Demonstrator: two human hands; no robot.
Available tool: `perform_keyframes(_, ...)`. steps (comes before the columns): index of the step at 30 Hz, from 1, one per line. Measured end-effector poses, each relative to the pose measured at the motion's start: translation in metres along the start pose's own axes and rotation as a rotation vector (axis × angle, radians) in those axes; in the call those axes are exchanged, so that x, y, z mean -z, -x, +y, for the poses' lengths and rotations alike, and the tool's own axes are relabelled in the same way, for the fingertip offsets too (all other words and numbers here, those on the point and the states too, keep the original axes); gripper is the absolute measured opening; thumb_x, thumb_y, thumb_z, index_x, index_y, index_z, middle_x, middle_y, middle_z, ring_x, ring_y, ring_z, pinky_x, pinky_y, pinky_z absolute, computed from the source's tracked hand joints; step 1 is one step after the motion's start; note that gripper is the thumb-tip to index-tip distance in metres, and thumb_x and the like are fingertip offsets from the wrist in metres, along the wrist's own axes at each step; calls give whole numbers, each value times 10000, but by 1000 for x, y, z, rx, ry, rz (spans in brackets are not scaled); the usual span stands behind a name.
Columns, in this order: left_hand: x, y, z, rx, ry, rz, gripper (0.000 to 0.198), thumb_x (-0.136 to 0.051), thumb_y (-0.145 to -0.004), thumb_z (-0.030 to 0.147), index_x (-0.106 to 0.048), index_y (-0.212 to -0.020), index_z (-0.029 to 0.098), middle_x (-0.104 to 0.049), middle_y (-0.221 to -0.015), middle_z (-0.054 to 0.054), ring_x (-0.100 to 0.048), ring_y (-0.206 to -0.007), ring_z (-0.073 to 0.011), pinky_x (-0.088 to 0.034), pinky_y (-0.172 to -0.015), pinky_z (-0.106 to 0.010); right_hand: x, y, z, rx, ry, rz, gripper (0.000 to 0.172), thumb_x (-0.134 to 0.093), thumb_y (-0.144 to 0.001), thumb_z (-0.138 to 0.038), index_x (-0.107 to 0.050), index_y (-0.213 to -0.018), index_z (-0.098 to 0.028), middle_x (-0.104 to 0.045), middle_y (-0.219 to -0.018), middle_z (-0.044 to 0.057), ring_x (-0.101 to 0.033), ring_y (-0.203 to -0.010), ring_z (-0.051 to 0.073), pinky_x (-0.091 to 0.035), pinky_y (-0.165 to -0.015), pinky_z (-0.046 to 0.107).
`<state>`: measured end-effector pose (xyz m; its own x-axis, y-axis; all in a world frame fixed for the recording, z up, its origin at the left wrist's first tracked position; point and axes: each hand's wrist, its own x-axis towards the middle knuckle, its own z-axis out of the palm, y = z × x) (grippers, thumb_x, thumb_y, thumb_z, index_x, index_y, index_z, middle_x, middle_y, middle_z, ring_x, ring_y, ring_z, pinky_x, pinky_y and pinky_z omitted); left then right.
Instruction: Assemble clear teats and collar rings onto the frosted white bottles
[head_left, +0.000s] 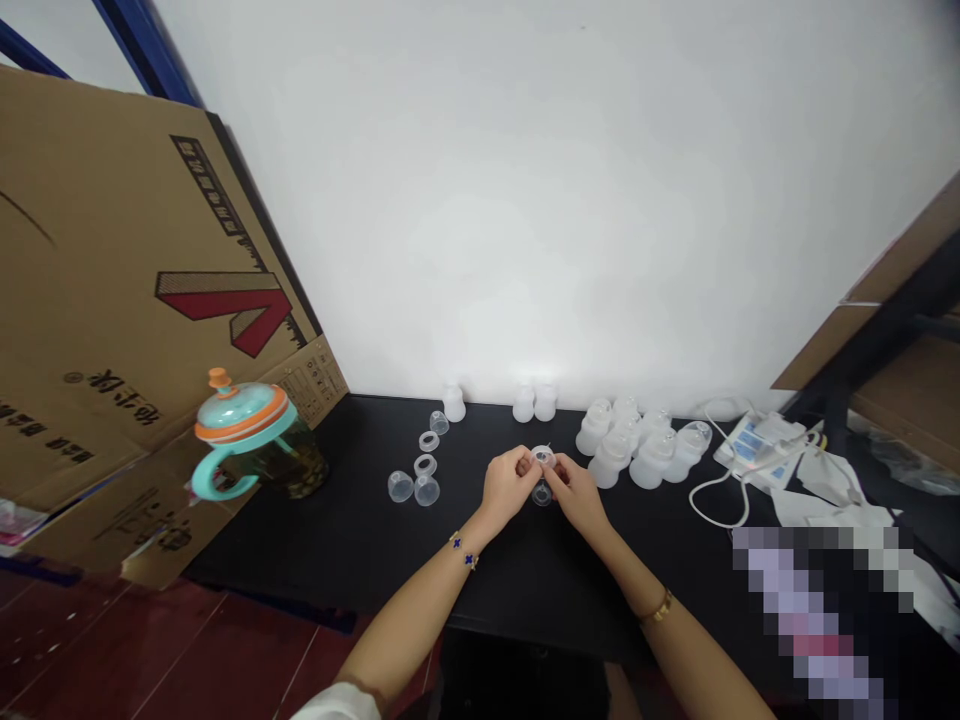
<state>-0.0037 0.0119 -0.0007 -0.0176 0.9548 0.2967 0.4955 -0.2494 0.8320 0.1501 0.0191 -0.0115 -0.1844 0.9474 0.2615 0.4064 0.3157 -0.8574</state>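
Over the middle of the black table (360, 560), my left hand (510, 485) and my right hand (576, 495) meet with fingers closed on a white baby bottle collar ring (543, 455). A small clear piece, which looks like a teat, seems to sit in the ring; fingers partly hide it. Just below the fingertips a clear dome cap (541, 492) shows. Left of my hands lie two loose collar rings, one nearer (425, 465) and one farther (429, 441), with clear dome caps (427, 490) around them.
Several assembled bottles (652, 460) stand to the right. Small white bottle bodies (534, 402) line the wall. A teal-and-orange jug (255, 440) is at left by a cardboard box (135, 300). White cables and papers (765, 450) lie at right.
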Motion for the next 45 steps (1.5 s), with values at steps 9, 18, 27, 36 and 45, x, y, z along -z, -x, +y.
perform_keyframes(9, 0, 0, 0, -13, -12, 6, 264, -540, -870, 352, -528, -659, 195, -505, -589, 48, -454, -568, -112, -317, -570, -233, 1, 0, 0, 25, 15, 10, 346, -507, -943, -518, -618, -805, -221, -548, -589, -25, -527, -537, 165, -372, -512, 259)
perform_keyframes(18, 0, 0, -2, -14, -18, 11, 234, -556, -855, 317, -525, -659, 193, -504, -596, 54, -453, -573, -108, -309, -575, -231, 0, 0, -1, -8, 0, 4, 342, -511, -923, -524, -623, -807, -223, -556, -599, -22, -532, -536, 169, -379, -516, 260)
perform_keyframes(27, 1, -1, -1, -49, -41, 5, 240, -536, -863, 288, -501, -647, 190, -502, -615, 50, -451, -587, -109, -299, -587, -234, -1, -1, 1, 5, 27, 13, 319, -522, -924, -480, -584, -746, -223, -516, -571, -34, -507, -541, 163, -348, -531, 260)
perform_keyframes(36, 1, 0, 4, -23, -80, 43, 194, -583, -816, 241, -513, -642, 192, -473, -592, 64, -443, -574, -100, -297, -573, -223, 1, -2, 5, 15, -6, -36, 338, -526, -926, -504, -666, -855, -204, -577, -619, -21, -534, -565, 163, -398, -521, 248)
perform_keyframes(45, 2, 1, 6, -55, -144, 63, 170, -580, -841, 253, -537, -685, 199, -513, -626, 63, -480, -581, -99, -322, -590, -226, 3, -3, 2, 29, -18, -38, 358, -503, -951, -516, -682, -958, -206, -656, -731, 13, -595, -607, 179, -445, -547, 259)
